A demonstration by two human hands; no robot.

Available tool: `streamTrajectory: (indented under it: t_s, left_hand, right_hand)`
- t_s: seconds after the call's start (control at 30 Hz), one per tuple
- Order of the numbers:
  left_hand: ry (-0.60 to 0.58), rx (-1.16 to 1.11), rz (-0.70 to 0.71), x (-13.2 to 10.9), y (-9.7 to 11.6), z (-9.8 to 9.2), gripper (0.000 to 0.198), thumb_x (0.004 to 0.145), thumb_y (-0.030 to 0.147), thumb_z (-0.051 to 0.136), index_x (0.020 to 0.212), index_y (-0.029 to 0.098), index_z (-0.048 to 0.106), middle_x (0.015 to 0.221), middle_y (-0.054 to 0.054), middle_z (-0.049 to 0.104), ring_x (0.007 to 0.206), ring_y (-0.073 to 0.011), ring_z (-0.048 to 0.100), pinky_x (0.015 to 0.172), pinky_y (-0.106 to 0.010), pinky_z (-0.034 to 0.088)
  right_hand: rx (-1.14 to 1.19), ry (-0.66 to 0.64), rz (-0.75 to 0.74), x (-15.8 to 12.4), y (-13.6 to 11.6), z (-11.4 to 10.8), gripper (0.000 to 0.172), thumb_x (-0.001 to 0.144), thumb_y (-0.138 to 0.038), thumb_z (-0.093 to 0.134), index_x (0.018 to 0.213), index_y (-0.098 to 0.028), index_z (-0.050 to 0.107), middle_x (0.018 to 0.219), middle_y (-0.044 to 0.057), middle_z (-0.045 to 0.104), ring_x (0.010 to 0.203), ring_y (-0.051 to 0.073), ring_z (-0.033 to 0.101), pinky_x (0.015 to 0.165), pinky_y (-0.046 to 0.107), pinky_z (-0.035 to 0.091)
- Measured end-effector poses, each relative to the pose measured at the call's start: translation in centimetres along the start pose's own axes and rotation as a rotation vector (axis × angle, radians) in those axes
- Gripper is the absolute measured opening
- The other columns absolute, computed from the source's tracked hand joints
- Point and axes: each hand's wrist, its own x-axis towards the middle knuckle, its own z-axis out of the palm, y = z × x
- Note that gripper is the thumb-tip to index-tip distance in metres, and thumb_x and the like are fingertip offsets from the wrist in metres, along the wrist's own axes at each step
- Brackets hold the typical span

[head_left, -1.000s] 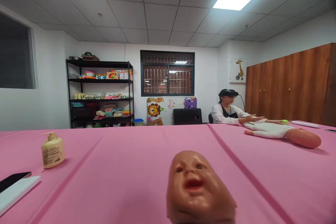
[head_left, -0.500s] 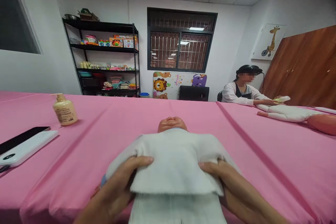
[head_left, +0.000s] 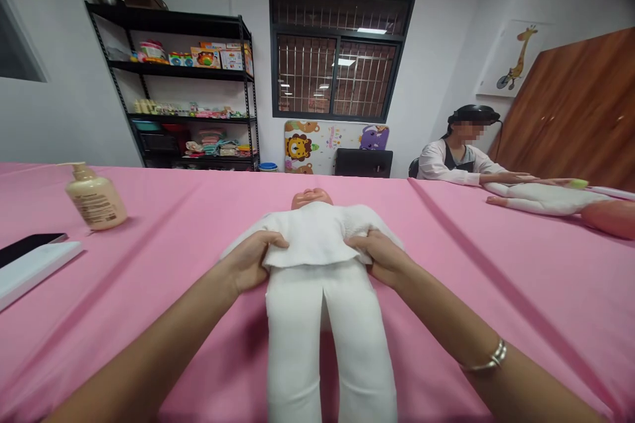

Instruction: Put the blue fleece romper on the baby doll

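Observation:
A baby doll (head_left: 311, 197) lies on its back on the pink-covered table, its head pointing away from me. It wears a white top (head_left: 317, 232), and below the hem its white legs (head_left: 295, 337) stretch toward me. My left hand (head_left: 253, 259) pinches the top at its left side, thumb over the cloth and fingers underneath. At the other side my right hand (head_left: 381, 258) grips the top the same way, thumb on the front. The doll's own hands are not visible.
On the left stand a pump bottle (head_left: 96, 198), a white power bank (head_left: 40, 271) and a black phone (head_left: 30, 246). Across the table at right, a person (head_left: 459, 152) touches another doll (head_left: 550, 201). Behind are a black shelf (head_left: 171, 69) and a wooden cabinet (head_left: 575, 106).
The doll now appears farther up the view, its legs and my forearms showing more. Both hands keep hold of the top. The other person's hand has moved right along the other doll.

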Motion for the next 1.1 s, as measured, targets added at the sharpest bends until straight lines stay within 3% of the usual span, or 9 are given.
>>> streamTrajectory:
  t_s: [0.23, 0.4, 0.5, 0.67, 0.73, 0.83, 0.9, 0.97, 1.1]
  left_hand:
    - [0.075, 0.292, 0.098, 5.0, -0.4, -2.7, 0.028, 0.055, 0.005, 0.063, 0.082, 0.011, 0.061, 0.075, -0.006, 0.065, 0.069, -0.0196, 0.06, 0.065, -0.027, 0.047]
    - [0.363, 0.923, 0.475, 9.0, -0.9, -5.5, 0.025, 0.066, 0.037, 0.067, 0.072, 0.015, 0.056, 0.078, -0.006, 0.064, 0.079, -0.0255, 0.059, 0.068, -0.029, 0.043]
    - [0.519, 1.211, 0.555, 10.4, -1.4, -7.0, 0.031, 0.075, 0.047, 0.055, 0.067, 0.017, 0.054, 0.077, -0.006, 0.064, 0.074, -0.0255, 0.058, 0.065, -0.032, 0.041]
    - [0.616, 1.159, 0.669, 9.9, -1.7, -7.8, 0.028, 0.079, 0.045, 0.051, 0.068, 0.019, 0.053, 0.069, -0.001, 0.062, 0.069, -0.0193, 0.057, 0.062, -0.029, 0.04]
    - [0.555, 1.112, 0.757, 9.0, -1.6, -7.5, 0.032, 0.082, 0.047, 0.047, 0.069, 0.019, 0.051, 0.067, 0.0, 0.059, 0.066, -0.0173, 0.056, 0.062, -0.028, 0.041]
    - [0.265, 1.122, 0.81, 7.9, -1.4, -6.8, 0.032, 0.079, 0.049, 0.053, 0.088, 0.018, 0.054, 0.089, -0.003, 0.061, 0.082, -0.0186, 0.057, 0.072, -0.028, 0.045]
    - [0.14, 1.159, 0.795, 7.7, -1.3, -6.6, 0.037, 0.078, 0.047, 0.056, 0.1, 0.018, 0.053, 0.102, -0.005, 0.058, 0.092, -0.0203, 0.055, 0.076, -0.029, 0.046]
    - [0.135, 1.218, 0.799, 7.7, -1.2, -6.7, 0.031, 0.081, 0.044, 0.051, 0.099, 0.019, 0.056, 0.099, -0.005, 0.059, 0.092, -0.0207, 0.055, 0.077, -0.031, 0.045]
    - [0.213, 1.335, 0.85, 7.8, -0.9, -7.2, 0.02, 0.084, 0.033, 0.045, 0.088, 0.021, 0.059, 0.091, -0.002, 0.061, 0.086, -0.0196, 0.055, 0.078, -0.032, 0.042]
  right_hand:
    - [-0.284, 0.097, -0.073, 5.1, 2.0, -1.0, 0.032, 0.057, -0.021, 0.068, 0.085, -0.015, 0.053, 0.093, 0.01, 0.065, 0.081, 0.02, 0.062, 0.061, 0.025, 0.05]
    - [-0.645, 0.315, -0.302, 9.0, 3.0, -1.2, 0.025, 0.065, -0.03, 0.064, 0.08, -0.012, 0.055, 0.084, 0.013, 0.065, 0.081, 0.023, 0.06, 0.067, 0.03, 0.046]
    - [-0.684, 0.369, -0.349, 11.4, 3.8, -1.7, 0.023, 0.065, -0.033, 0.064, 0.073, -0.013, 0.056, 0.076, 0.013, 0.064, 0.081, 0.025, 0.058, 0.068, 0.031, 0.043]
    - [-0.731, 0.41, -0.447, 12.6, 4.9, -2.4, 0.032, 0.073, -0.047, 0.055, 0.067, -0.016, 0.053, 0.073, 0.011, 0.062, 0.074, 0.023, 0.056, 0.069, 0.033, 0.041]
    - [-0.702, 0.41, -0.494, 11.9, 5.1, -2.6, 0.039, 0.079, -0.052, 0.044, 0.07, -0.016, 0.052, 0.075, 0.01, 0.062, 0.074, 0.023, 0.055, 0.07, 0.033, 0.041]
    - [-0.597, 0.312, -0.573, 10.3, 5.4, -3.0, 0.045, 0.081, -0.055, 0.039, 0.093, -0.013, 0.053, 0.088, 0.01, 0.061, 0.081, 0.022, 0.056, 0.074, 0.033, 0.043]
    - [-0.601, 0.194, -0.6, 9.5, 5.6, -3.2, 0.049, 0.078, -0.054, 0.047, 0.108, -0.015, 0.049, 0.101, 0.01, 0.058, 0.086, 0.021, 0.055, 0.075, 0.033, 0.044]
    - [-0.678, 0.122, -0.623, 9.1, 5.7, -3.3, 0.047, 0.075, -0.05, 0.052, 0.108, -0.017, 0.052, 0.104, 0.009, 0.057, 0.087, 0.02, 0.054, 0.074, 0.032, 0.044]
    - [-0.905, 0.17, -0.696, 8.8, 4.7, -3.5, 0.022, 0.08, -0.03, 0.042, 0.085, -0.017, 0.059, 0.087, 0.007, 0.059, 0.08, 0.019, 0.053, 0.073, 0.033, 0.041]
